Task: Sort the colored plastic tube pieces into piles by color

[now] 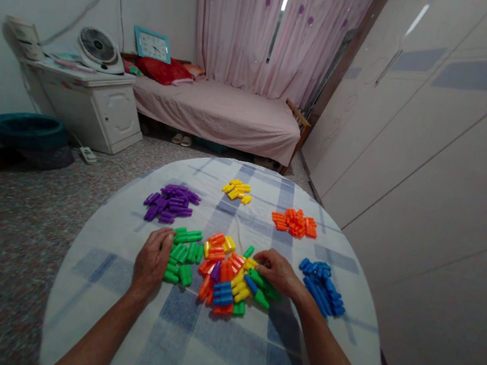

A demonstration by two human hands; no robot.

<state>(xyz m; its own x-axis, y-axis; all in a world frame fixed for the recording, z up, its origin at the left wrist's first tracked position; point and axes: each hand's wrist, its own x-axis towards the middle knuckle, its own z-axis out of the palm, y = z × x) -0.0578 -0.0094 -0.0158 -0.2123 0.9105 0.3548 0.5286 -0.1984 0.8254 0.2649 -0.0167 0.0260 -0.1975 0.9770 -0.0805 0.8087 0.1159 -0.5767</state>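
Pressing left hand flat, fingers together, on near-left green pegs, right hand curled into mixed pile, pinch unclear, risking sweeping sorted greens into it.

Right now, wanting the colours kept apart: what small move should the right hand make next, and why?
Probably carry the green piece at the right hand from the mixed heap to the green pile under the left hand: that pile is all green; this piece lies among other colours.
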